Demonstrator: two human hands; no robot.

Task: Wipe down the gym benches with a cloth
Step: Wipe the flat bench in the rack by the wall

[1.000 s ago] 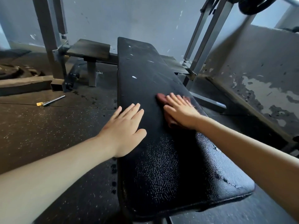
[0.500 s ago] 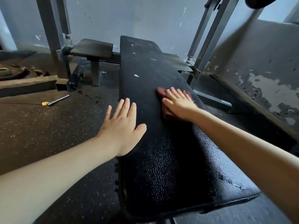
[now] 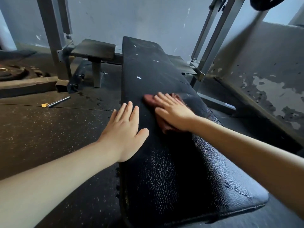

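A long black padded gym bench (image 3: 181,170) runs from the near edge toward the back wall, its leather cracked and flecked with white spots at the far end. My right hand (image 3: 172,111) lies flat with straight fingers on a dark red cloth (image 3: 148,98), pressing it onto the middle of the bench. My left hand (image 3: 125,129) rests open and flat on the bench's left edge, fingers straight, beside the right hand.
Grey rack uprights (image 3: 52,38) stand left and right (image 3: 212,41) of the bench, with a small dark platform (image 3: 93,50) at the left. A metal pin (image 3: 58,102) lies on the rubber floor. Weight plates (image 3: 13,73) sit far left. A peeling low wall (image 3: 271,76) runs along the right.
My right hand has slid the cloth a little farther up the bench and leftward. My left hand's fingers have closed together and stayed on the left edge.
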